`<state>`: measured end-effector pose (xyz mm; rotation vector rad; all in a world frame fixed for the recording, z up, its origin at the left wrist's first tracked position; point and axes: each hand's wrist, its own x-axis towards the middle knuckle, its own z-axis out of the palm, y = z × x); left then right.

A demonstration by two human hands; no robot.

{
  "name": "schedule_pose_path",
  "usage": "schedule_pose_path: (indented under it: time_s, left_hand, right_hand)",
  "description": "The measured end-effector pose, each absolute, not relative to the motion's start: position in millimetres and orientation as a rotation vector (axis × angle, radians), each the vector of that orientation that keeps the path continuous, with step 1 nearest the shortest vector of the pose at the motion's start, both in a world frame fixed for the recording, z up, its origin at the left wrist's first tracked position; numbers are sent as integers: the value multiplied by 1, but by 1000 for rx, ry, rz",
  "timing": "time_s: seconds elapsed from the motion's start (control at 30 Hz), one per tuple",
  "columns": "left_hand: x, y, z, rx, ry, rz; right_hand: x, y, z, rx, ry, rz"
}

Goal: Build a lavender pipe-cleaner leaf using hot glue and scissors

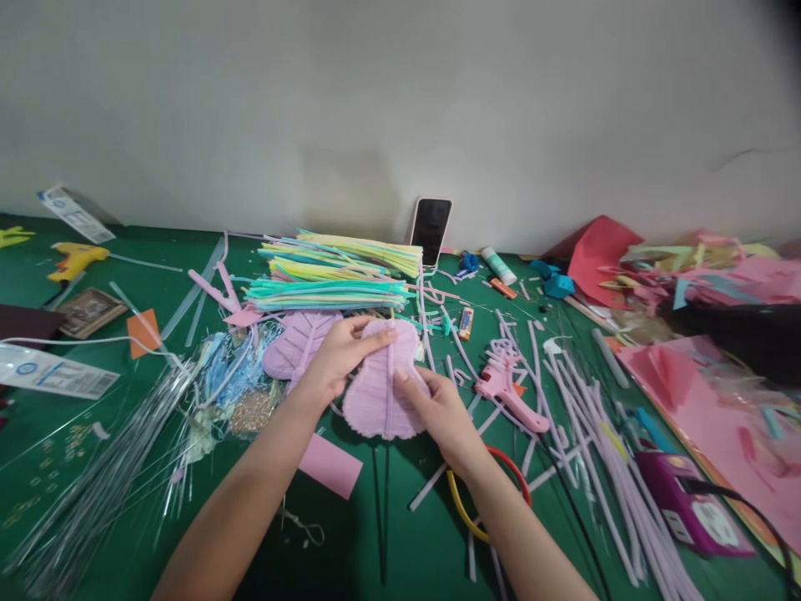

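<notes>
Between both hands is a lilac petal-shaped piece with a ruffled edge and a raised strip down its middle. My left hand pinches its upper left edge, thumb and fingertips near the top. My right hand grips its right edge, the thumb lying on the front near the middle strip. Two thin dark rods show below the piece; whether they join it I cannot tell. Behind my left hand lie similar lilac pieces with dark lines on them. A pink paper rectangle rests below my left hand.
Behind the hands are bundled pastel pipe cleaners and a phone leaning on the wall. A pink glue gun and lilac sticks lie right. Left are wires and a yellow glue gun. Coloured paper covers the far right.
</notes>
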<state>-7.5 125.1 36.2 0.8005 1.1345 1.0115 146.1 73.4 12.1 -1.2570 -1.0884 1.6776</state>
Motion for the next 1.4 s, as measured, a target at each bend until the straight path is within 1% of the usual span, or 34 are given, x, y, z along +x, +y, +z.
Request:
schedule_pose_path:
  time_s: [0.4,0.63,0.77,0.97,1.1,1.4]
  left_hand:
    - [-5,124,31,948,1144,1122]
    - [-1,127,28,859,1169,1179]
    - [-1,129,26,821,1166,1181]
    - [-1,130,24,786,1175,1220]
    - [-1,131,22,787,1177,1233]
    - [-3,132,18,796,1196,1242]
  right_hand:
    - [141,82,8,-1270,-1054,1653]
    - [140,81,4,-1166,-904,1748]
    - [138,80,6,-1131,-925,1788]
    - [136,78,5,-1148,-913,1768]
    - [138,75,2,-1115,-847,1829]
    - [139,74,-2,-1172,-894,1805]
